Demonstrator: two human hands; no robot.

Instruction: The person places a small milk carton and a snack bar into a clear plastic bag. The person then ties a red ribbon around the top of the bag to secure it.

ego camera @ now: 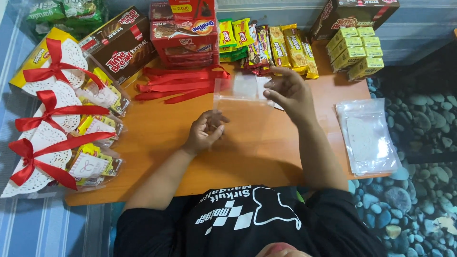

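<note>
A clear plastic bag [240, 90] is held up over the orange table [252, 152] between both my hands. My left hand [205, 131] pinches its lower left corner with curled fingers. At the bag's right edge my right hand [288, 93] grips it, fingers spread. The bag looks empty and see-through. Red ribbons [178, 82] lie just behind it on the table.
Finished packs with red bows and white doilies [52, 128] line the left side. Brown and red snack boxes [124, 45], wrapped snack bars [266, 47] and small yellow boxes [357, 52] stand at the back. A stack of clear bags [369, 138] lies at the right edge.
</note>
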